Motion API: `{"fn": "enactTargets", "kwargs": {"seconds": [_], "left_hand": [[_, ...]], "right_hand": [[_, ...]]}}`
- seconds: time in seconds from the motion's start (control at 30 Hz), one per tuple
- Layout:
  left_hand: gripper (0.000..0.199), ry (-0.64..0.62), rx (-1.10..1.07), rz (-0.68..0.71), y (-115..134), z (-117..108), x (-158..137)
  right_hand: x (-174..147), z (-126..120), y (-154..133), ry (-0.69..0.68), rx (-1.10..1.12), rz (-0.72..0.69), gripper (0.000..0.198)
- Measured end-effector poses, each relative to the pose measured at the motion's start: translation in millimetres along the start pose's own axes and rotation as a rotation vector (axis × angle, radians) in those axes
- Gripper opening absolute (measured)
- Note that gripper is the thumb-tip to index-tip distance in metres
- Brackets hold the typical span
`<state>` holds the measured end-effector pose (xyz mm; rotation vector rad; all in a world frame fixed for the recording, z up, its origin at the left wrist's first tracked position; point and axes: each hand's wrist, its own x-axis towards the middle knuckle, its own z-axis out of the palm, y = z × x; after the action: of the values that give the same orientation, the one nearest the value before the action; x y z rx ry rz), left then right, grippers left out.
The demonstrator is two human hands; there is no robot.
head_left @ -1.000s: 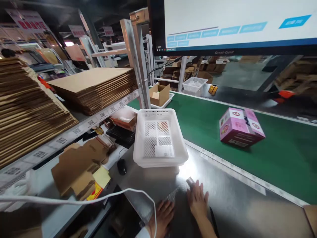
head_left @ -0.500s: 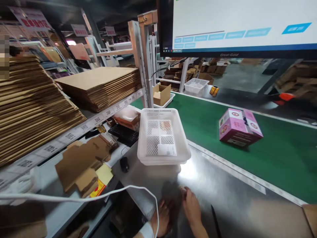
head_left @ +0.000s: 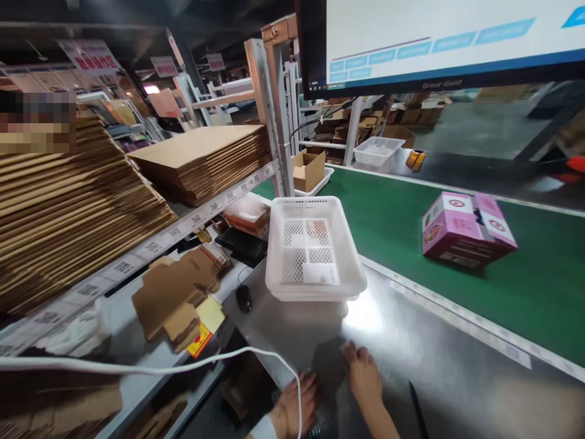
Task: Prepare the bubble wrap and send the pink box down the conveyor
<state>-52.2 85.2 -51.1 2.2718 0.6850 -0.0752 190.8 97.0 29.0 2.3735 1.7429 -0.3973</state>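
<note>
At the bottom centre of the frame both hands rest on a sheet of bubble wrap (head_left: 326,372) spread on the steel table (head_left: 439,366). The left hand (head_left: 295,405) lies flat with fingers loose on the wrap's near edge, gripping nothing that can be seen; the right hand (head_left: 363,378) presses palm-down just beside it, fingers spread toward the wrap's far corner. The wrap is dim and see-through, so its exact outline is hard to tell.

To handle it well, I judge the palms should keep the sheet flat and taut, with the thin white cable (head_left: 183,366) that arcs across the lower left kept out from under the wrists, and the dark pen-like thing (head_left: 418,402) at lower right left clear of the fold.

Just beyond the hands, at mid-frame, sits a white basket (head_left: 347,268) with slips of paper inside. Left of it lie a mouse (head_left: 244,299), a keyboard (head_left: 242,244) and flat cardboard blanks (head_left: 176,296). Farther right, a pink box (head_left: 466,235) sits on the green belt (head_left: 525,286); a monitor (head_left: 434,42) fills the upper right
</note>
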Motion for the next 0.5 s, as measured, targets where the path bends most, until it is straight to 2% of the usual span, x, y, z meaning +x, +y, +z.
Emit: {"fn": "enactTargets", "kwargs": {"seconds": [0.1, 0.2, 0.3, 0.43, 0.5], "left_hand": [[0.071, -0.053, -0.106, -0.044, 2.1, -1.2, -0.2], [0.072, -0.022, -0.132, -0.039, 5.3, -0.2, 1.5], [0.075, -0.029, -0.149, -0.039, 7.1, 2.7, 0.2], [0.076, 0.015, -0.153, -0.089, 8.8, 5.4, -7.7], [0.071, 0.058, -0.108, -0.138, 9.6, 5.2, -14.8]], "right_hand": [[-19.1, 11.0, -14.8, 0.012, -0.052, 0.005, 0.053], [-39.9, 28.8, -32.0, -0.027, -0.077, 0.032, 0.056], [-60.2, 43.6, -46.7, -0.078, -0.044, -0.007, 0.058], [-71.5, 49.4, -49.6, -0.086, 0.239, -0.110, 0.074], [-66.4, 46.9, -43.1, -0.090, 0.359, -0.138, 0.074]]}}
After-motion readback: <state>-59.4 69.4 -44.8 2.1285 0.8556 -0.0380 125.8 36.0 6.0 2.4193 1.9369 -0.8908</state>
